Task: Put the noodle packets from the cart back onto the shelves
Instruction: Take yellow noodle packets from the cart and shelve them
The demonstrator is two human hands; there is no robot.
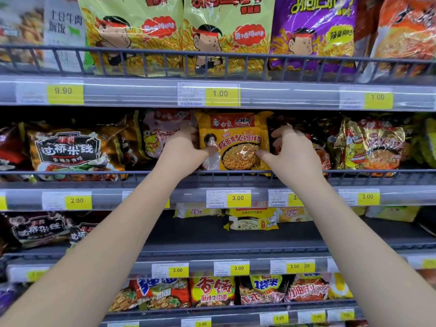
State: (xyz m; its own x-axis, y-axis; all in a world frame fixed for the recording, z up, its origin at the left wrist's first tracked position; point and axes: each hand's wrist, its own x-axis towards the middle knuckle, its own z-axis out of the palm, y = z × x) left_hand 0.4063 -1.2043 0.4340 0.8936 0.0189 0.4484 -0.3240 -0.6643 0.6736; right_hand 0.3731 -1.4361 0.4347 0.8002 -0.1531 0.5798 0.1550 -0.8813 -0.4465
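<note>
A yellow noodle packet (236, 135) stands upright on the second shelf, behind the wire rail (118, 173). My left hand (184, 147) grips its left edge, thumb on the front. On the other edge, my right hand (290, 149) holds it the same way, fingers curled behind. A pink packet (160, 131) stands to its left and a dark packet (313, 133) to its right. The cart is out of view.
Green and purple snack bags (226, 36) fill the top shelf. Brown rice-noodle packets (68, 149) and gold packets (372, 145) flank the spot. The shelf below (212, 239) holds a few yellow packets (252, 220). More packets line the bottom shelf (212, 291). Yellow price tags run along each edge.
</note>
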